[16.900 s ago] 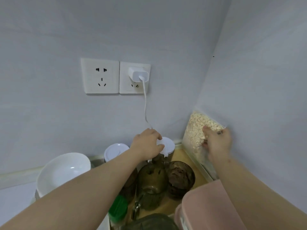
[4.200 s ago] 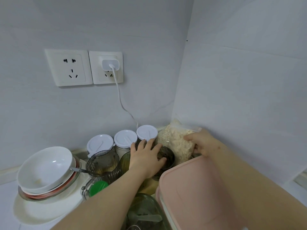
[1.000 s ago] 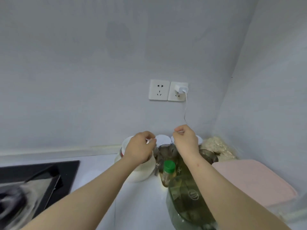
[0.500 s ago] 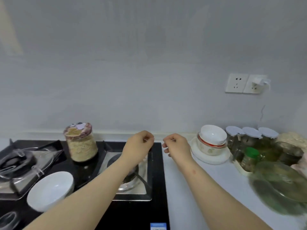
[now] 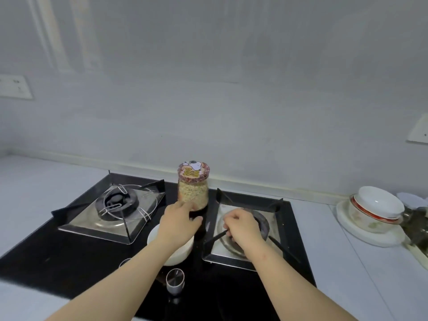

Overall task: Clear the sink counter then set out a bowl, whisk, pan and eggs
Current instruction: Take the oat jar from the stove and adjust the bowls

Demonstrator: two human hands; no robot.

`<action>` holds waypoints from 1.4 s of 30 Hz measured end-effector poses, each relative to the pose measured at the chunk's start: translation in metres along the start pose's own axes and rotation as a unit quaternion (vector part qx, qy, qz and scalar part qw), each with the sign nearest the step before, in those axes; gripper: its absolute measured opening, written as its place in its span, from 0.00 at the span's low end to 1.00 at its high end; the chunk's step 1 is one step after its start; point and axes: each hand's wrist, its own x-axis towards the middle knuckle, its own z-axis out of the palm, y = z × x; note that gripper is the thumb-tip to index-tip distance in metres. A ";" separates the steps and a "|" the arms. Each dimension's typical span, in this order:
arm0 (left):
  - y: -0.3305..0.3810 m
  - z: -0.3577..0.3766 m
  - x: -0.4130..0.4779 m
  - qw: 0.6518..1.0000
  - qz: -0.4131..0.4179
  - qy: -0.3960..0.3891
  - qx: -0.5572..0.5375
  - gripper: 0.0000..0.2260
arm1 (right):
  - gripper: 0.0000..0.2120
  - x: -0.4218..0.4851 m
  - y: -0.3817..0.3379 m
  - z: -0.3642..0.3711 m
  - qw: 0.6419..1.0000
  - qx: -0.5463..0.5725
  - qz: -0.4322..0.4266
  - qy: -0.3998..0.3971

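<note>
Jar (image 5: 193, 185) holds pale grains; empty hands, left hand (image 5: 180, 222) by its base, right hand (image 5: 243, 228) loosely curled.

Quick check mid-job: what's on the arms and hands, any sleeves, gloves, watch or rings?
Nothing worn that shows: the left hand and right hand are bare, no gloves, no rings in view. Both forearms are bare to the frame's lower edge, with no sleeves, watch or bracelet. The right forearm has a small mark.
</note>
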 end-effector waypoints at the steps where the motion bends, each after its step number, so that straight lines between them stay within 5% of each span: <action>1: -0.011 -0.002 -0.002 0.999 -0.009 -0.005 0.031 0.21 | 0.07 0.000 -0.003 0.010 1.000 -0.018 -0.005 -0.008; 11: -0.066 0.018 -0.011 0.978 -0.084 -0.149 0.118 0.46 | 0.09 0.003 0.012 0.043 0.980 -0.199 -0.023 0.018; 24: -0.080 0.034 0.003 0.986 -0.047 -0.084 0.133 0.46 | 0.11 0.016 0.006 0.054 0.953 -0.292 -0.069 0.038; 30: -0.086 0.017 0.009 0.979 0.004 -0.185 0.089 0.53 | 0.17 0.023 -0.008 0.082 0.958 -0.260 -0.092 -0.074; 34: -0.095 0.001 0.014 0.964 -0.075 -0.212 -0.144 0.41 | 0.20 0.023 -0.005 0.090 0.927 -0.343 -0.068 -0.132; 38: -0.113 0.001 0.008 0.974 -0.132 -0.165 -0.085 0.29 | 0.19 0.022 -0.005 0.091 0.875 -0.448 -0.101 -0.154; 42: -0.119 0.004 0.000 0.972 -0.171 -0.125 -0.104 0.14 | 0.18 0.025 -0.005 0.092 0.859 -0.474 -0.114 -0.158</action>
